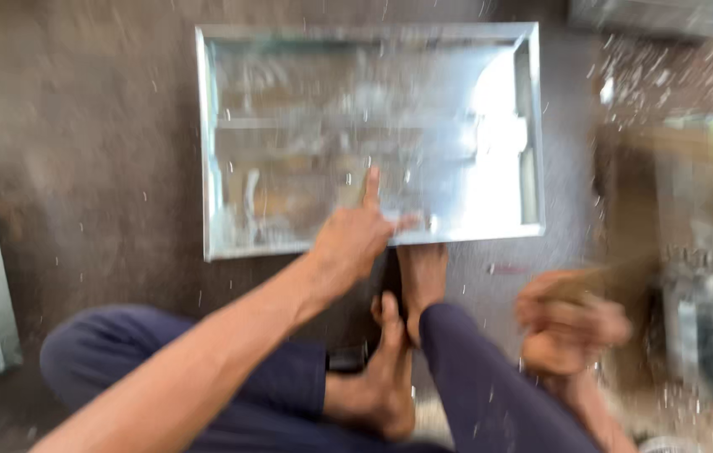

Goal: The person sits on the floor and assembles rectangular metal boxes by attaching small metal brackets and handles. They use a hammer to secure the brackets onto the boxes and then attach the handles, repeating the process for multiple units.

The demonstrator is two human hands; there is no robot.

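My left hand [352, 239] rests on the metal tray's [222, 151] near rim; my right hand [570, 323] holds a wooden handle [616, 273] right of it.

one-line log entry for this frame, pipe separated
left hand: on near rim of metal tray, finger pointing | right hand: gripping wooden handle, blurred | seated on floor, bare feet

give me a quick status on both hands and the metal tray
Left hand on the near rim of the metal tray, index finger pointing into it. Right hand blurred, gripping a wooden handle. Bare feet just short of the tray.
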